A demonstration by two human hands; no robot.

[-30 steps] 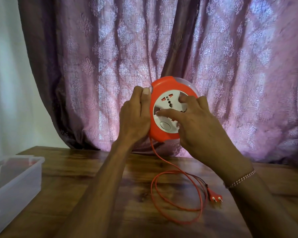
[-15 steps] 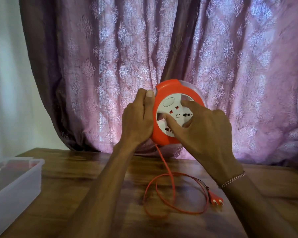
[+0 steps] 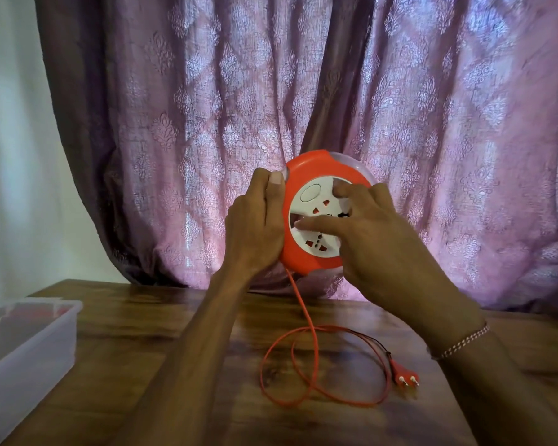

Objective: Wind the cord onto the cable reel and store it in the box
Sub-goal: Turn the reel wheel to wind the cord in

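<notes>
Two hands hold the reel [image 3: 306, 259] upright in the air above the worktop [image 3: 142, 320], its flat face toward the person. The left hand [image 3: 255, 230] grips the reel's left rim, fingers curled around it. The right hand [image 3: 368, 233] lies on the white hub [image 3: 313, 217] with fingers spread and pressing, nearest to turn it. Directly below, the cord [image 3: 306, 320] hangs down to a loose loop near the front edge, plug [image 3: 403, 375] at the loop's right. Far left stands the box [image 3: 29, 349].
</notes>
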